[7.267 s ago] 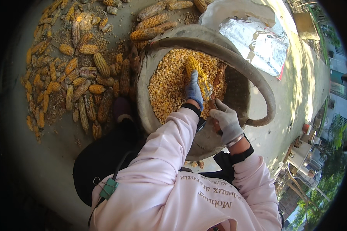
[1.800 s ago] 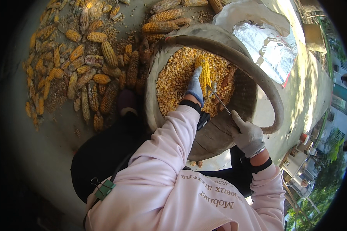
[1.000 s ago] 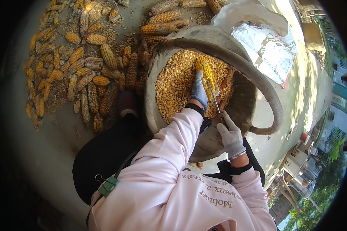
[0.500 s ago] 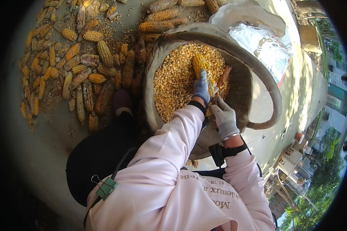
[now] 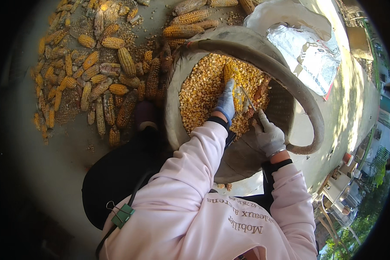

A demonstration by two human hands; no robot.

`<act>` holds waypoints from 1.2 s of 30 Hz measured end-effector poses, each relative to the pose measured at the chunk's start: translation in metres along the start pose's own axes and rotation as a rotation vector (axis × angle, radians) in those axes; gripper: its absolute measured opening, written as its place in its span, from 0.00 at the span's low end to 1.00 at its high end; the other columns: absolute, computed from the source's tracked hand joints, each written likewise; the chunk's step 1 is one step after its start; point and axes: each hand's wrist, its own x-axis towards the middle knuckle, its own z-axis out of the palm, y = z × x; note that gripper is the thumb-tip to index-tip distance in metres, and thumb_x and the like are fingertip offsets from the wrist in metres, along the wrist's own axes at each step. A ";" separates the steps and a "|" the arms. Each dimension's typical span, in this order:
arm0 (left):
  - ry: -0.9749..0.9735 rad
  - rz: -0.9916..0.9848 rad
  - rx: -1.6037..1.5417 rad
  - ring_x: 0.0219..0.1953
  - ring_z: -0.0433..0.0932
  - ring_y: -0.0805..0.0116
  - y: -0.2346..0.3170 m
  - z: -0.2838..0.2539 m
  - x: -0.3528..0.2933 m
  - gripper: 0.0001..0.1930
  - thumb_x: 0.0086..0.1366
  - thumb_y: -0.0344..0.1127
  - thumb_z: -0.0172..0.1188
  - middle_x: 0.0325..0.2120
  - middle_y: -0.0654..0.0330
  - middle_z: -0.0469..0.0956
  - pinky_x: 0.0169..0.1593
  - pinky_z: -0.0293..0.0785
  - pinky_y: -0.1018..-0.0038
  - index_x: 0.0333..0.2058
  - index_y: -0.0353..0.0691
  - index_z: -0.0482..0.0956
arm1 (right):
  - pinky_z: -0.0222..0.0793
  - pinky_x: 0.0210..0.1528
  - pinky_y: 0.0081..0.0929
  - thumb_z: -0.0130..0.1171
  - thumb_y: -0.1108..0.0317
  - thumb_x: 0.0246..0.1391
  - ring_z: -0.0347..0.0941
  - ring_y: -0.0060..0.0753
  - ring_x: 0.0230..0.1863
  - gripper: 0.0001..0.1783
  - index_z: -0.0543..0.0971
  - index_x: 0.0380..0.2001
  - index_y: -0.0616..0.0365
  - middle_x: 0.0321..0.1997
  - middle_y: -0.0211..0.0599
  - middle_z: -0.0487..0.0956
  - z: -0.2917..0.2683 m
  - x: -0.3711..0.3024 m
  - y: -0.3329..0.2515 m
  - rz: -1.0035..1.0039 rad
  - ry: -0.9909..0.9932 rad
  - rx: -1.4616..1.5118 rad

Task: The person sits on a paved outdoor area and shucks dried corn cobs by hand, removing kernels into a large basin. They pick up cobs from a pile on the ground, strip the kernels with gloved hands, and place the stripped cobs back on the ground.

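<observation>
My left hand [image 5: 225,103], in a blue and grey glove, is closed round a yellow ear of corn [image 5: 231,73] over the basket [image 5: 177,121]. My right hand [image 5: 270,137], in a light grey glove, grips a thin metal spike [image 5: 248,97] whose handle is hidden in the fingers. The spike slants up toward the ear's right side; whether its tip touches the ear I cannot tell. Loose corn kernels [image 5: 199,91] fill much of the basket. Reddish bare cobs [image 5: 261,90] lie on them at the right.
The basket's thick arched handle [image 5: 305,102] rises on the right side. Many ears of corn [image 5: 126,61] and scattered kernels cover the ground to the left. A white plastic sack [image 5: 310,58] lies beyond the basket. My shoe [image 5: 146,115] stands close to the basket's left side.
My right hand has moved a little right, apart from the left hand, and more of the metal spike shows. My left hand still holds the ear. The whole view has shifted slightly.
</observation>
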 end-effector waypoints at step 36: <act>-0.181 0.081 -0.386 0.33 0.74 0.68 -0.054 -0.018 0.033 0.23 0.64 0.52 0.48 0.31 0.57 0.75 0.34 0.70 0.73 0.40 0.34 0.73 | 0.64 0.16 0.20 0.54 0.62 0.53 0.66 0.19 0.17 0.27 0.66 0.57 0.51 0.24 0.26 0.72 -0.005 0.062 -0.091 0.567 -0.196 1.340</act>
